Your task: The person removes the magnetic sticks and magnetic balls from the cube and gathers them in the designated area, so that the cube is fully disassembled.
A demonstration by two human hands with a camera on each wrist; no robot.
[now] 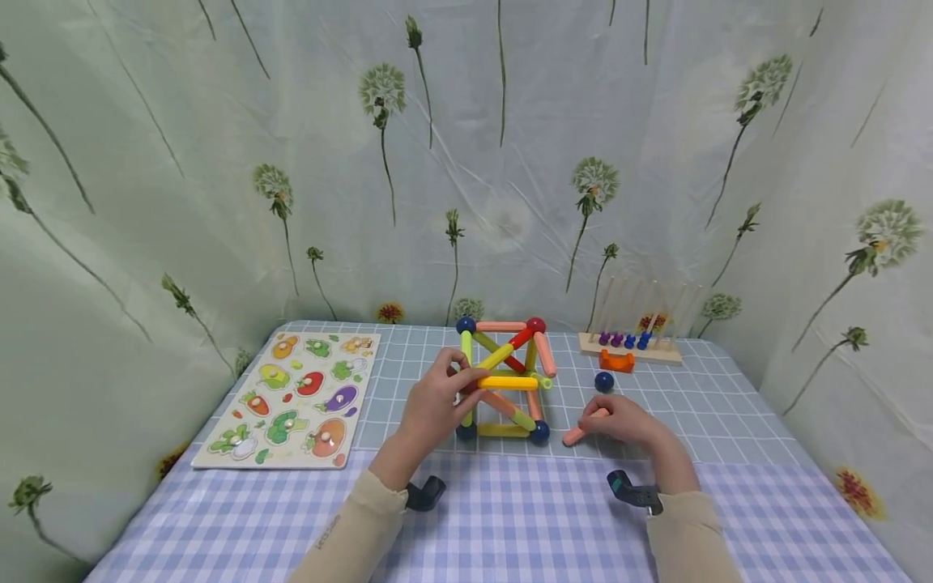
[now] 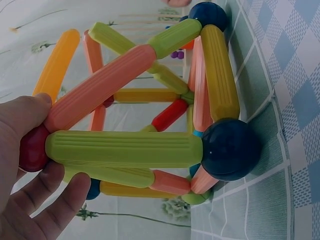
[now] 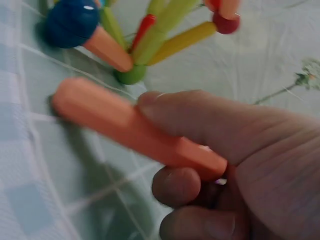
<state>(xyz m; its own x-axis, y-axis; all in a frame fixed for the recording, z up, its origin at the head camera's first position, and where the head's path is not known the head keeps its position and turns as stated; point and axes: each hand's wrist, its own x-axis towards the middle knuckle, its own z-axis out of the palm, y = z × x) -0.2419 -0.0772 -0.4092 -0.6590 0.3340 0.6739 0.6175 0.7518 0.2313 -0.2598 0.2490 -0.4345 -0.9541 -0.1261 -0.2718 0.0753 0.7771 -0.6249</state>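
A cube-like frame of magnetic rods and balls stands on the table's grey mat. My left hand (image 1: 435, 394) pinches the red ball (image 2: 34, 149) at its near upper left corner, thumb above and fingertips below. From that ball a yellow rod (image 1: 510, 383) reaches rightward, while a salmon rod (image 2: 102, 86) slants down. Dark blue balls, such as the near right one (image 1: 539, 432), form lower corners. To the right of the frame, my right hand (image 1: 619, 419) holds a loose salmon rod (image 3: 117, 120) between thumb and fingers, its free end pointing left, close to the mat.
A loose blue ball (image 1: 604, 381) lies beyond my right hand, with an orange curved piece (image 1: 616, 362) behind it. At the back right stands a wooden peg rack (image 1: 666, 354) with purple and blue beads. A vegetable puzzle board (image 1: 297, 389) lies on the left.
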